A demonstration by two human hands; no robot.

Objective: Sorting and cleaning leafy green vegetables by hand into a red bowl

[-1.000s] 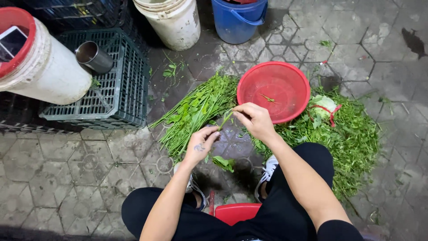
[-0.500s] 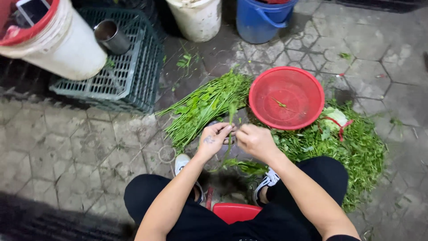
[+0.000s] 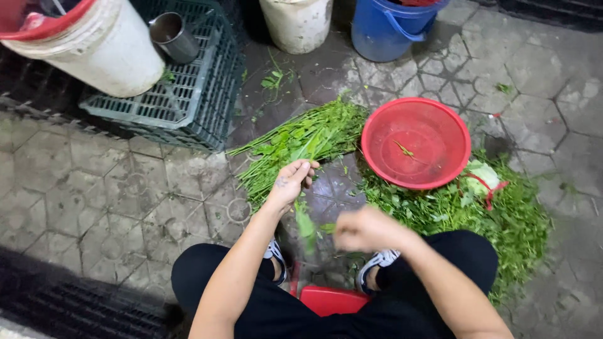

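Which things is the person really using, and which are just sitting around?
Using:
left hand on the bundle of green stems
right hand, blurred
red basin
pile of leafy greens

Just sitting around:
white bucket
metal cup
green crate
blue bucket

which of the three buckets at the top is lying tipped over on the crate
The white bucket with the red rim, at top left. It lies tilted on the green plastic crate, while the plain white bucket and the blue bucket stand upright on the paving.

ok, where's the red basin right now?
Head view: the red basin sits on the paving right of centre, between the stem bundle on its left and the loose greens at its lower right, below the blue bucket.
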